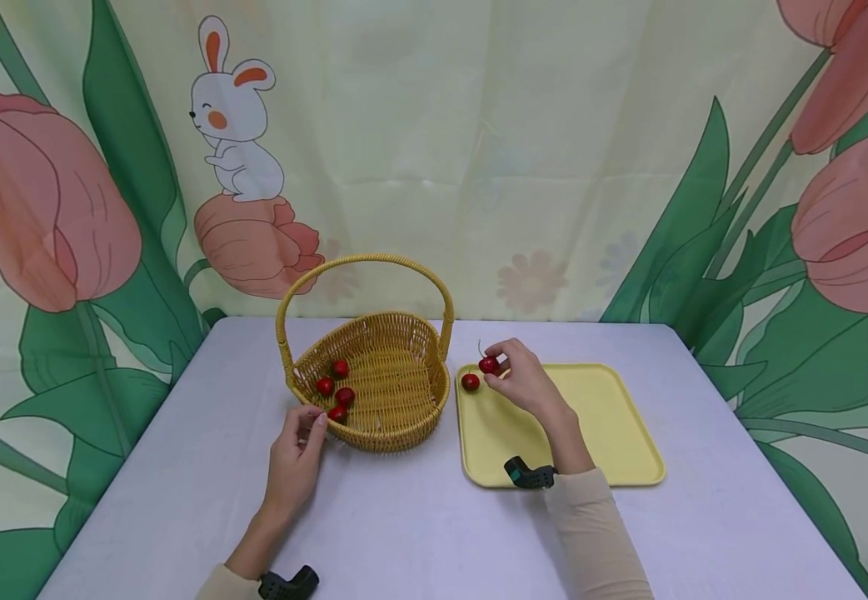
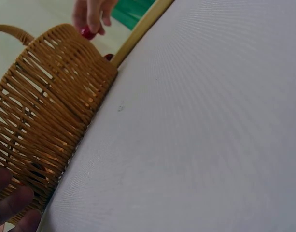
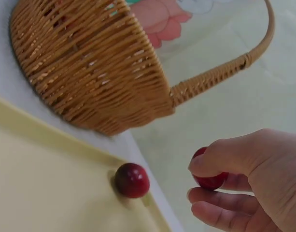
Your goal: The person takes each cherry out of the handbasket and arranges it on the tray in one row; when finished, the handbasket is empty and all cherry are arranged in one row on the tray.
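Note:
A cherry (image 1: 488, 365) with its stem up is pinched between the thumb and fingers of my right hand (image 1: 527, 383), above the back left corner of the yellow tray (image 1: 569, 433). Another cherry (image 1: 470, 382) lies in that corner; the right wrist view also shows this cherry (image 3: 132, 180) beside the held cherry (image 3: 211, 169). Several cherries, one of them here (image 1: 345, 397), sit at the left side inside the wicker basket (image 1: 396, 375). At the basket's front left rim is my left hand (image 1: 295, 458), fingers bent, the thumb and fingertips against the rim.
The basket's tall arched handle (image 1: 374, 258) rises over it. Basket and tray stand side by side on a white-covered table (image 1: 419, 533). Behind the table hangs a curtain (image 1: 554, 167) printed with tulips and a rabbit.

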`<state>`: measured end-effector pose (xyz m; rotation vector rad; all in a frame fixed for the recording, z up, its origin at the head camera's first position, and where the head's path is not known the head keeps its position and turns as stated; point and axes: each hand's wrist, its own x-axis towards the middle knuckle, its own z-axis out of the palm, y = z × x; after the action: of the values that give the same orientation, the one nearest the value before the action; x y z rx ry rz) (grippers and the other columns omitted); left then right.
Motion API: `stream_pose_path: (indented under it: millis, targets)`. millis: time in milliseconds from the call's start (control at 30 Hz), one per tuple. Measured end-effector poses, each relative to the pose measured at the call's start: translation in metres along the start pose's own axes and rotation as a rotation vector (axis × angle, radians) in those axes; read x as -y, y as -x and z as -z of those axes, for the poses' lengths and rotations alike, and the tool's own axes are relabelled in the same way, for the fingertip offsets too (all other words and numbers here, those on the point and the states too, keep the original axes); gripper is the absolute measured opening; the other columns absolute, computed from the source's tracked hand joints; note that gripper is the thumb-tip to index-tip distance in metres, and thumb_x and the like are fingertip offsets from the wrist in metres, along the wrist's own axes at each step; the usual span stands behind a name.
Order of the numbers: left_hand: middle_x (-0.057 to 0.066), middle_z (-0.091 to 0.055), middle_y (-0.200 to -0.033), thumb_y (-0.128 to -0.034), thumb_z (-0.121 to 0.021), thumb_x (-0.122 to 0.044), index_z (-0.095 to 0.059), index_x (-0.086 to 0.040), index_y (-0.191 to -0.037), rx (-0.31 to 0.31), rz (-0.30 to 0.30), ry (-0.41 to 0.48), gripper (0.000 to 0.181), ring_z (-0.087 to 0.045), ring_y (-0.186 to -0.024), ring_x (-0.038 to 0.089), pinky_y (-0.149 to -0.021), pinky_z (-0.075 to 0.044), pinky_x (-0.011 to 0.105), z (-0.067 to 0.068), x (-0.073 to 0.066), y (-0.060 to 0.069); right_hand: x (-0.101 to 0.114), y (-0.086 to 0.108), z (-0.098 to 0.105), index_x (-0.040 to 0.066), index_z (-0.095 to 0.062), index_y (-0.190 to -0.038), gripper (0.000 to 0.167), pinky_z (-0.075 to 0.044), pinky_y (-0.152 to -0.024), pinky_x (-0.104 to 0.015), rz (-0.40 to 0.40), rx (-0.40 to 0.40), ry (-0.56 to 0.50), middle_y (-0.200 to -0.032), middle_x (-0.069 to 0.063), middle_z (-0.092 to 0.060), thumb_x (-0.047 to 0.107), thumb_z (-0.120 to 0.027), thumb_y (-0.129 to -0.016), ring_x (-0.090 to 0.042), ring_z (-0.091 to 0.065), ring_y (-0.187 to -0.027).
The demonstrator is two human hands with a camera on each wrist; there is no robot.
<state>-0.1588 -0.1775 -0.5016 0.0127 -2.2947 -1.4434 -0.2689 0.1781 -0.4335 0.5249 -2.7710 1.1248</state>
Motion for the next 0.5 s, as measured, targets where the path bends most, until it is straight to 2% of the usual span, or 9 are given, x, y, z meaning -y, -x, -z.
stream_pose_path:
  millis: [333, 500]
  targets:
    - [0.004, -0.063, -0.096, -0.1037, -0.056, -0.023, -0.057, -0.012, -0.117, 0.006, 0.007, -0.007, 0.017, -0.056, -0.08, 0.008, -0.067, -0.049, 0.019, -0.001, 0.002, 0.0, -0.019, -0.003, -0.011, -0.004, -0.061, -0.122, 0.038, -0.058, -0.079, -0.035, -0.16, 0.054, 0.045, -0.118, -0.019, -0.06, 0.006, -0.074, -0.088, -0.027, -0.065, -0.095]
    - [0.004, -0.063, -0.095, -0.1037, -0.056, -0.023, -0.057, -0.013, -0.117, 0.009, 0.002, -0.002, 0.017, -0.057, -0.08, 0.011, -0.066, -0.049, 0.019, -0.001, 0.003, 0.0, -0.026, -0.003, -0.016, -0.003, -0.062, -0.122, 0.038, -0.057, -0.081, -0.036, -0.191, 0.069, 0.044, -0.118, -0.018, -0.061, 0.009, -0.074, -0.088, -0.025, -0.064, -0.095]
